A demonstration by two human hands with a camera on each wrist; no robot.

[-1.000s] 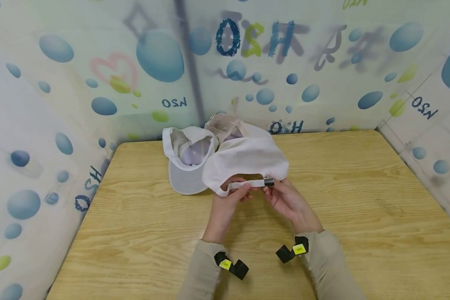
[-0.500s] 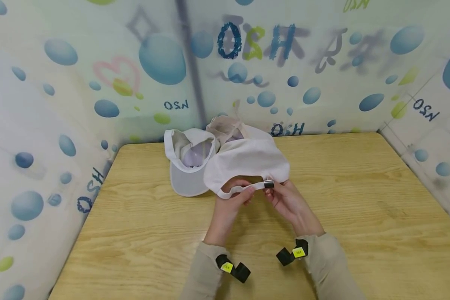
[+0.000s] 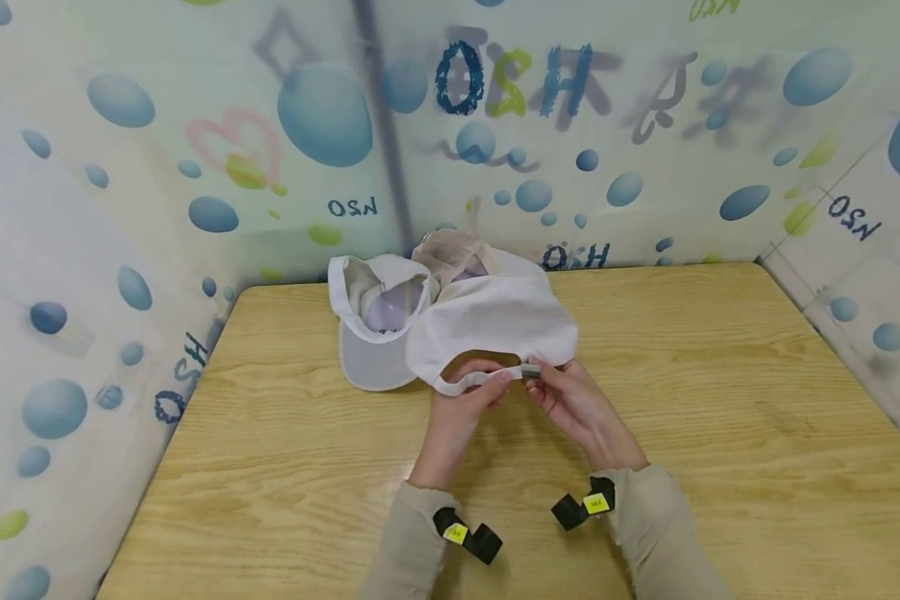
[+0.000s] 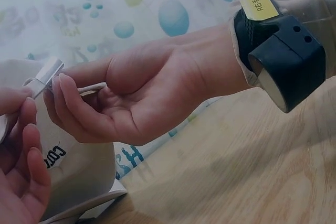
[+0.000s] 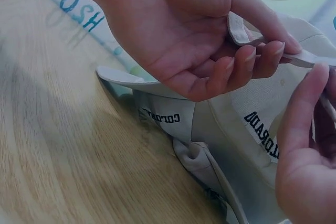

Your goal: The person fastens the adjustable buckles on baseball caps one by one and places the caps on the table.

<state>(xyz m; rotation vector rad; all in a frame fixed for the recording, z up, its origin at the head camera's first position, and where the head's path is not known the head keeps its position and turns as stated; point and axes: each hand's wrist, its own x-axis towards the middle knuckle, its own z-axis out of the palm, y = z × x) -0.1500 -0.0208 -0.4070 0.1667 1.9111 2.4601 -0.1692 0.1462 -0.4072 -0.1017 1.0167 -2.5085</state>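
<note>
- White cap (image 3: 495, 321) at centre of the head view, just below the middle; crown away from the person, arched back opening toward the person.
- White strap (image 3: 472, 382) spans the lower edge of that opening; silvery metal buckle (image 3: 530, 372) near its right end.
- Left hand (image 3: 457, 412), lower centre: thumb over the strap, fingers beneath, pinching it left of the buckle.
- Right hand (image 3: 585, 412), right of lower centre: thumb and forefinger pinched together on the strap at the buckle. Hands close to each other.
- Left wrist view: buckle at left of frame, between the two sets of fingertips.
- Second cap (image 3: 382, 312), pale, left of the held one and touching it; hollow side up, brim toward lower left of centre.
- Third cap (image 3: 450, 250), pinkish beige, behind these two at upper centre, partly hidden.
- Right wrist view: dark lettering (image 5: 262, 135) on a cap, right of centre, partly covered.
- Wooden table (image 3: 270, 492) fills the lower frame; patterned wall (image 3: 630, 108) with blue ovals across the top.
- Beige sleeves (image 3: 671, 533) enter at the bottom edge; black device (image 3: 468, 536) on each wrist, yellow label on it.
</note>
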